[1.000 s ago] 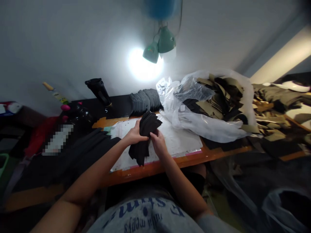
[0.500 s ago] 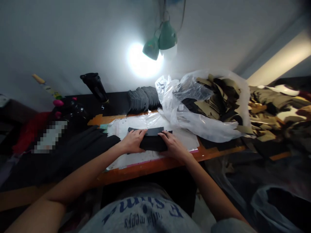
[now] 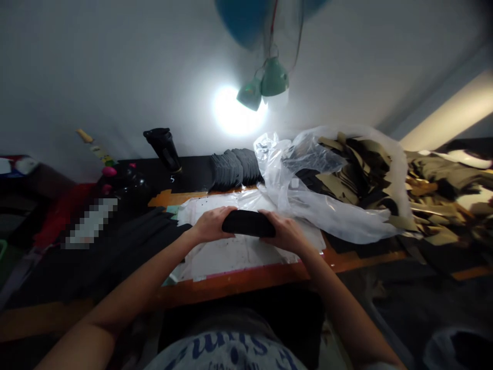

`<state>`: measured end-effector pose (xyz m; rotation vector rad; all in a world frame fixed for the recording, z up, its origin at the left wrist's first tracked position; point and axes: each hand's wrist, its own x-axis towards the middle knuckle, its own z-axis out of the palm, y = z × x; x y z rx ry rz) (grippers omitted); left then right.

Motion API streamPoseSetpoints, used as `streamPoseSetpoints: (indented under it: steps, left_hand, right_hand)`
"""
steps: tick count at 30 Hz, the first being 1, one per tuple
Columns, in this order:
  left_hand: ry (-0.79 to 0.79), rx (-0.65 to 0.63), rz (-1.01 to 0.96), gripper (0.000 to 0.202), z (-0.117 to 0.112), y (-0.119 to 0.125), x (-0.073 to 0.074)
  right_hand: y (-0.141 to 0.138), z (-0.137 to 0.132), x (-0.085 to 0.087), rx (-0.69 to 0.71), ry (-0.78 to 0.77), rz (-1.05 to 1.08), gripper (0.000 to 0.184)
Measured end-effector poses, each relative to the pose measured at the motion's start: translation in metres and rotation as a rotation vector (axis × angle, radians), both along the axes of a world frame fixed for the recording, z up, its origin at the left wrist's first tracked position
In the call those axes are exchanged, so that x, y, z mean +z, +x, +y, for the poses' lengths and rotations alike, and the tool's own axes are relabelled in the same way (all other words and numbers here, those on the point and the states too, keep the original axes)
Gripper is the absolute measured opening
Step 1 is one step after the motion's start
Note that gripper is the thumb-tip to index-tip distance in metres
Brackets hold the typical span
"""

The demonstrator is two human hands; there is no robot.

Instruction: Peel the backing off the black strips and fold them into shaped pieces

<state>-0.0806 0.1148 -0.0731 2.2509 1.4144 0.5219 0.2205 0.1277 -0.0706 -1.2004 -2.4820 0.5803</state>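
Gripping rounded black fabric [image 3: 248, 223], both hands [image 3: 210, 225], over glossy plastic sheet [image 3: 239, 257]

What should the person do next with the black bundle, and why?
Probably lay the black bundle on the stack of dark pieces at the back of the table. The left hand and right hand grip its ends, it looks neatly squared, and the stack looks similar.
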Motion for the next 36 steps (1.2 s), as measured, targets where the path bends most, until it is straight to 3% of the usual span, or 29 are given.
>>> streamPoseSetpoints:
  steps: [4, 6, 8, 10, 13, 15, 17, 21, 25, 27, 31, 36]
  left_hand:
    - [0.021, 0.01, -0.045, 0.107, -0.001, 0.0, -0.006]
    - [0.008, 0.013, -0.059, 0.094, -0.002, 0.001, -0.01]
    - [0.012, 0.013, -0.07, 0.073, -0.004, 0.002, -0.013]
    - [0.031, 0.01, -0.083, 0.066, -0.006, 0.001, -0.013]
    - [0.068, 0.003, -0.051, 0.095, -0.006, -0.001, -0.015]
    - [0.078, -0.007, -0.029, 0.117, -0.005, 0.0, -0.018]
    - [0.08, 0.011, -0.048, 0.12, -0.005, 0.002, -0.022]
    - [0.139, 0.083, -0.056, 0.103, -0.01, 0.007, -0.026]
    - [0.195, 0.1, -0.064, 0.077, -0.017, 0.005, -0.028]
    - [0.231, 0.123, -0.063, 0.086, -0.02, 0.001, -0.031]
    - [0.184, 0.154, -0.042, 0.126, -0.023, -0.003, -0.037]
    - [0.107, 0.128, -0.087, 0.121, -0.026, -0.002, -0.035]
  right_hand:
    - [0.014, 0.009, -0.014, -0.009, -0.048, 0.052, 0.101]
    - [0.018, 0.009, -0.028, -0.036, -0.13, 0.195, 0.098]
    - [0.016, 0.005, -0.038, -0.086, -0.171, 0.379, 0.089]
    - [0.01, 0.001, -0.041, -0.174, -0.114, 0.519, 0.069]
    - [-0.003, 0.0, -0.041, -0.304, -0.039, 0.616, 0.053]
    - [-0.012, 0.003, -0.042, -0.33, -0.106, 0.632, 0.056]
    - [-0.018, 0.007, -0.045, -0.295, -0.18, 0.626, 0.055]
    - [-0.022, 0.003, -0.049, -0.315, -0.194, 0.647, 0.056]
    - [-0.023, -0.007, -0.046, -0.283, -0.303, 0.666, 0.058]
    - [-0.026, -0.01, -0.045, -0.281, -0.237, 0.654, 0.052]
    - [-0.036, -0.01, -0.049, -0.315, -0.166, 0.635, 0.05]
    - [-0.038, -0.009, -0.049, -0.223, -0.123, 0.528, 0.056]
